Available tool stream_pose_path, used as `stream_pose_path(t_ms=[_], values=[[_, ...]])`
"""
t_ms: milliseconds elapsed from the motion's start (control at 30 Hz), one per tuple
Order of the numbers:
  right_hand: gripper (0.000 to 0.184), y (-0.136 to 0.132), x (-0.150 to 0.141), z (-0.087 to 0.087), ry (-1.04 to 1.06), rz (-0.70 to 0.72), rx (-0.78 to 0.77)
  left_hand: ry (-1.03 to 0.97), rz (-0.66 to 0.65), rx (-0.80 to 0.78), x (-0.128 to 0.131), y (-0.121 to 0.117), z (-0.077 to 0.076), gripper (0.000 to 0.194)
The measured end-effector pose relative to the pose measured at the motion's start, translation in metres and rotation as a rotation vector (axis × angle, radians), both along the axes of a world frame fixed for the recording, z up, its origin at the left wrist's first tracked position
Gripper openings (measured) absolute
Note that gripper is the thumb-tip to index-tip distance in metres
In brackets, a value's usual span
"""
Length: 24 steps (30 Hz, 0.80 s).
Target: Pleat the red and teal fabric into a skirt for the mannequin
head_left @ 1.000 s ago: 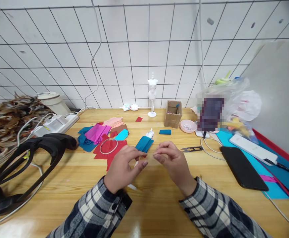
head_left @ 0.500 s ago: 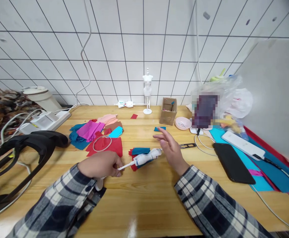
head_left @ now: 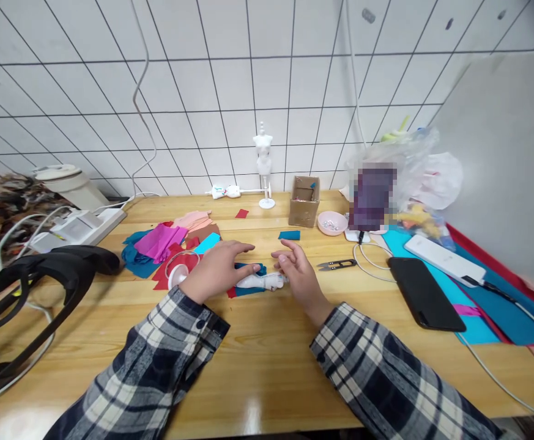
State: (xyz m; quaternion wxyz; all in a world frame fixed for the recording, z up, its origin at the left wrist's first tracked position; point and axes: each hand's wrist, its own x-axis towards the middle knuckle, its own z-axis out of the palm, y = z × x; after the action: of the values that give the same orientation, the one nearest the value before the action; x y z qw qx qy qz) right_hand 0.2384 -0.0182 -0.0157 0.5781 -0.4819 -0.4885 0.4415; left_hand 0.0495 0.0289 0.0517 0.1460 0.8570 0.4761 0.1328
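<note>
Here, in the head view, the small white doll [head_left: 263, 281] lies flat on the desk [head_left: 267, 366] upon teal cloth [head_left: 247, 289], between both hands; left hand [head_left: 216, 269] rests spread atop its end, right hand [head_left: 296, 272] open, fingertips touching it.

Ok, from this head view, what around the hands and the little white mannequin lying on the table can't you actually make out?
- Small white mannequin: its left end lies under the left hand, so any grip is hidden.
- Teal cloth beneath it: mostly covered, shape unclear.
- Right hand: contact with the mannequin's end cannot be told.
- Pink dish: contents too small.
- Upright screen: blurred out.
- Cardboard box: inside hidden by its wall.
</note>
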Motion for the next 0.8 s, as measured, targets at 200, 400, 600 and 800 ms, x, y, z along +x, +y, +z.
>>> stream_pose_path(t_ms=[200,400,600,800], values=[[0.059,-0.005,0.0,0.001,-0.226,0.036,0.1,-0.056,-0.072,-0.1,-0.004,-0.004,-0.007,0.033],[0.052,-0.007,0.004,0.005,-0.442,0.039,0.246,-0.071,-0.059,-0.001,0.006,-0.006,-0.01,0.019],[0.041,-0.001,0.007,0.001,-0.592,-0.005,0.322,-0.09,-0.044,0.019,0.012,-0.006,-0.017,0.018],[0.038,-0.001,0.011,0.006,-0.6,0.021,0.368,-0.1,-0.059,0.004,0.013,-0.011,-0.018,0.018]])
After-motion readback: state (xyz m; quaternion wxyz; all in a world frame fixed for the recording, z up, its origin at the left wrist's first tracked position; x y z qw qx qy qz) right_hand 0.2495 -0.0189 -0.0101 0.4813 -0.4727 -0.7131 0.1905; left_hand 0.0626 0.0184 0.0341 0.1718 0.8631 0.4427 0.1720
